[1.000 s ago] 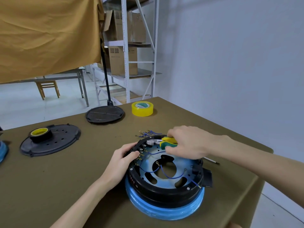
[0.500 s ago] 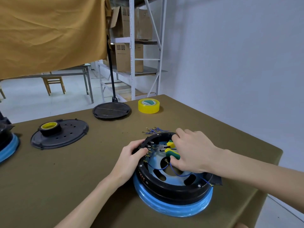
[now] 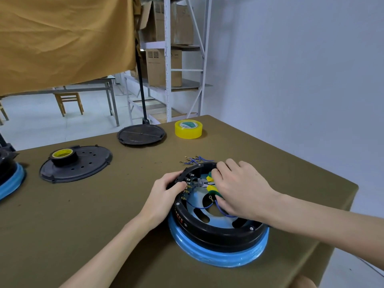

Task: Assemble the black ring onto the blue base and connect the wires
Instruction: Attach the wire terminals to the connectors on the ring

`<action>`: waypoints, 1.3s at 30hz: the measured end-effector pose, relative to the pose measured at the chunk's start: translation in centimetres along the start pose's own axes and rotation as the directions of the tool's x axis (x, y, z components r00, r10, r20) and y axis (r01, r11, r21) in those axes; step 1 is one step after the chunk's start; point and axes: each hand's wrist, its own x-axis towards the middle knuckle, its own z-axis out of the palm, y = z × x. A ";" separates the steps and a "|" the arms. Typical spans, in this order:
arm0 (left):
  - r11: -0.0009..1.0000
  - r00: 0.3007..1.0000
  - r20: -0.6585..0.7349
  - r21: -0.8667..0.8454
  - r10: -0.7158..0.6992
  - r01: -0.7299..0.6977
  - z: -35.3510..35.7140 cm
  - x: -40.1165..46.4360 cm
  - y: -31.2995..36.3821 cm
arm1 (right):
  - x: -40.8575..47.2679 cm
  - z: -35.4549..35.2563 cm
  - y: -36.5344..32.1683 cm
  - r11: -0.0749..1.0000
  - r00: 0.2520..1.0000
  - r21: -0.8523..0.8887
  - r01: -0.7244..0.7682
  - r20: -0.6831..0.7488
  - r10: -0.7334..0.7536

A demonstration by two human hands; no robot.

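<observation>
Inside black ring (image 3: 218, 232), right hand (image 3: 241, 190) grips pliers (image 3: 209, 183); left hand (image 3: 166, 194) clasps rim.

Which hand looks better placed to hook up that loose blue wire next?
The right hand, most likely: it already holds the pliers inside the black ring, just above the loose blue wire. The left hand grips the ring's rim, steadying it.

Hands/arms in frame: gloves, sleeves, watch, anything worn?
Nothing worn that shows. The left hand and right hand are bare, with no gloves, rings or tape on the visible fingers. Both forearms are bare all the way to the frame edge: no sleeve cuff, watch, wrist strap or cable. No markings visible on either.
</observation>
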 end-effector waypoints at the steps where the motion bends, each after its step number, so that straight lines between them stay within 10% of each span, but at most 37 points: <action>1: 1.000 1.000 -0.002 0.001 -0.001 0.001 0.0 0.0 0.0 | -0.1 -0.1 -0.1 1.000 1.000 -0.006 -0.002 -0.001 0.002; 39: 1.000 1.000 0.013 0.012 -0.013 0.013 0.0 -0.2 0.4 | -0.3 -0.7 -1.3 0.996 0.999 -0.087 0.027 0.024 -0.025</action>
